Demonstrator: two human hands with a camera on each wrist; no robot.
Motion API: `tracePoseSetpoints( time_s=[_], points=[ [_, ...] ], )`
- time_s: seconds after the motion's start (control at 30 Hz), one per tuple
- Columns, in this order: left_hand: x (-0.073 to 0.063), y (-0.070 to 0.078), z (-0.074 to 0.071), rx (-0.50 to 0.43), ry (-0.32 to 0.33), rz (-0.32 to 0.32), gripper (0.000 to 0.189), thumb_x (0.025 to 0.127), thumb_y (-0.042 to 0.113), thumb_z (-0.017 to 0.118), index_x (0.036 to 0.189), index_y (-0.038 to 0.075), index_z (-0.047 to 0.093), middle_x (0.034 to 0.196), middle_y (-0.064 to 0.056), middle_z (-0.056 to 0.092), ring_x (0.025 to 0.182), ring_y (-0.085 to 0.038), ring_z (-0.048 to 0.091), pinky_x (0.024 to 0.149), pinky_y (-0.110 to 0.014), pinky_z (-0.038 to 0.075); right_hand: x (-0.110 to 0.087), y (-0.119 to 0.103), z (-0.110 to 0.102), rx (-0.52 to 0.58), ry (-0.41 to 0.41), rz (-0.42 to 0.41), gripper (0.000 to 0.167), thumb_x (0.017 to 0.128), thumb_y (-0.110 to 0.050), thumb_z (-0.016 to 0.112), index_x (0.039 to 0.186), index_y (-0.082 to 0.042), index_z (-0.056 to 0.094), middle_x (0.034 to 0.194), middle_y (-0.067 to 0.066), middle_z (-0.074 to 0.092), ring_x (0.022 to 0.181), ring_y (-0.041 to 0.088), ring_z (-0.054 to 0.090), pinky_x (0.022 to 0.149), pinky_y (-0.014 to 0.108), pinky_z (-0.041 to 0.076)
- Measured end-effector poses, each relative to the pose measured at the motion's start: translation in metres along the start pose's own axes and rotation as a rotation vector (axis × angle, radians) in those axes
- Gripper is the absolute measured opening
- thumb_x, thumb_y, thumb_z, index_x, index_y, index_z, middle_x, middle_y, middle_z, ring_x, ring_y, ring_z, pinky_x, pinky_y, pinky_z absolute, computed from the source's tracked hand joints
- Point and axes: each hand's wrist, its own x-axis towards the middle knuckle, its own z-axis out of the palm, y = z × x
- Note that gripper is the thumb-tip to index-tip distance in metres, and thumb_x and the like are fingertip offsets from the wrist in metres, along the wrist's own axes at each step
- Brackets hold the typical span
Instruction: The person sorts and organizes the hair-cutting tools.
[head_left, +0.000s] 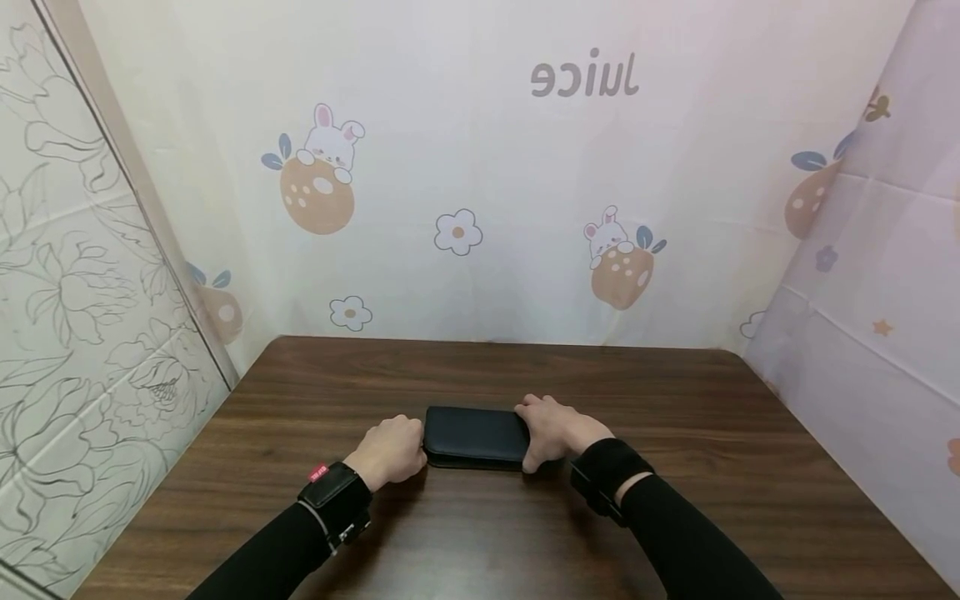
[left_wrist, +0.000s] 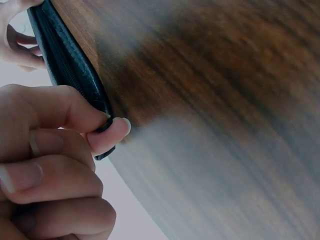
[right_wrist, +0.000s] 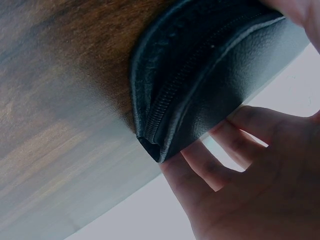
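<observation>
A black zip-around wallet (head_left: 477, 435) with a leathery face lies on the brown wooden table (head_left: 480, 533). My left hand (head_left: 390, 452) is at its left end. In the left wrist view, the thumb and index finger pinch a small black tab (left_wrist: 106, 151) beside the zipper; the fingers partly cover it. My right hand (head_left: 557, 429) grips the wallet's right end, thumb at the near edge and fingers across the far side. Zipper teeth (right_wrist: 167, 95) run along the wallet's edge in the right wrist view, where the zipper looks closed.
A pale curtain (head_left: 465, 150) printed with rabbits, fruit and flowers hangs behind the table. Another printed sheet (head_left: 885, 350) borders the right side, and a flower-line panel (head_left: 82, 333) stands at the left. Both wrists wear black bands (head_left: 341, 500).
</observation>
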Motion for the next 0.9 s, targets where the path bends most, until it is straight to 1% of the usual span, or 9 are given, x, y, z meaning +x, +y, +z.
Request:
tracePoseSetpoints(
  time_s=[0.3, 0.47, 0.67, 0.9],
  points=[
    [0.0013, -0.0012, 0.0013, 0.005, 0.006, 0.003, 0.012, 0.084, 0.0, 0.065, 0.077, 0.008, 0.061, 0.071, -0.005, 0.053, 0.061, -0.019, 0.048, 0.057, -0.038, 0.041, -0.0014, -0.0013, -0.0011, 0.008, -0.003, -0.001, 0.085, 0.072, -0.026, 0.088, 0.146, -0.006, 0.051, 0.143, 0.01, 0.048, 0.122, 0.031, 0.047, 0.096, 0.051, 0.045],
    [0.0026, -0.0021, 0.002, 0.012, 0.014, -0.001, 0.008, 0.084, 0.0, 0.064, 0.078, 0.006, 0.063, 0.073, -0.006, 0.055, 0.063, -0.019, 0.05, 0.057, -0.039, 0.044, -0.0006, -0.0006, -0.0012, 0.012, -0.012, -0.008, 0.084, 0.073, -0.026, 0.088, 0.146, -0.006, 0.051, 0.142, 0.009, 0.047, 0.12, 0.031, 0.046, 0.095, 0.051, 0.044],
    [0.0035, -0.0025, 0.0017, -0.006, -0.002, -0.008, 0.008, 0.086, 0.0, 0.063, 0.082, 0.006, 0.064, 0.071, -0.005, 0.053, 0.061, -0.019, 0.049, 0.057, -0.038, 0.041, -0.0013, -0.0011, -0.0016, 0.006, -0.009, -0.005, 0.084, 0.073, -0.025, 0.088, 0.146, -0.006, 0.051, 0.142, 0.009, 0.047, 0.121, 0.031, 0.046, 0.094, 0.051, 0.045],
    [0.0052, -0.0046, 0.0026, -0.001, 0.009, -0.011, 0.013, 0.086, 0.0, 0.063, 0.076, 0.008, 0.061, 0.068, -0.004, 0.051, 0.059, -0.019, 0.049, 0.057, -0.037, 0.041, -0.0019, -0.0006, -0.0025, -0.005, -0.008, -0.003, 0.084, 0.073, -0.024, 0.087, 0.147, -0.006, 0.05, 0.143, 0.01, 0.047, 0.122, 0.031, 0.046, 0.095, 0.051, 0.044]
  ],
)
